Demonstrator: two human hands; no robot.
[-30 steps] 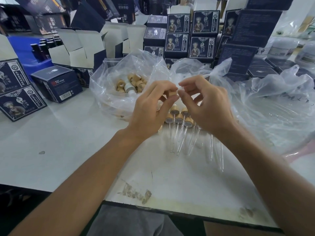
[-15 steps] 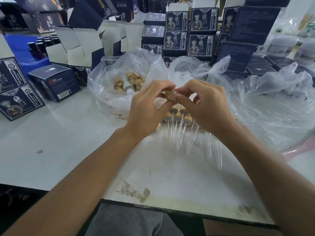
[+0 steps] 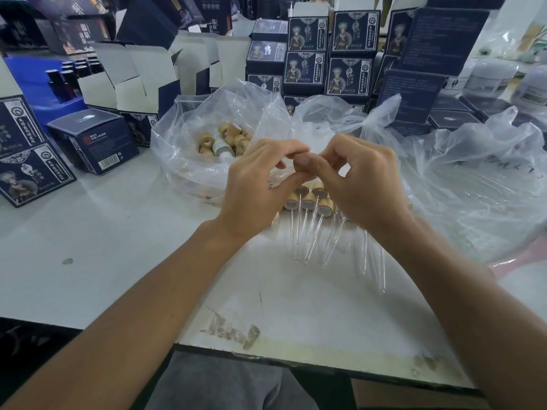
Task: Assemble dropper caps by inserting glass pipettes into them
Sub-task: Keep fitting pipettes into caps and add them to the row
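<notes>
Tan caps (image 3: 307,199) carry clear pipettes (image 3: 310,232) on a white table (image 3: 88,232). Navy boxes (image 3: 350,75) bear pale figure prints; the bags (image 3: 473,179) are clear.

1. The left hand (image 3: 254,190) and right hand (image 3: 359,184) meet fingertip to fingertip, hiding whatever they pinch.
2. Beneath the hands, the finished droppers (image 3: 307,199) are partly covered; their number is unclear.
3. Right of the hands, the loose pipettes (image 3: 485,184) blur inside a clear bag.
4. Beyond the hands, the box print (image 3: 352,34) is too small to read.
</notes>
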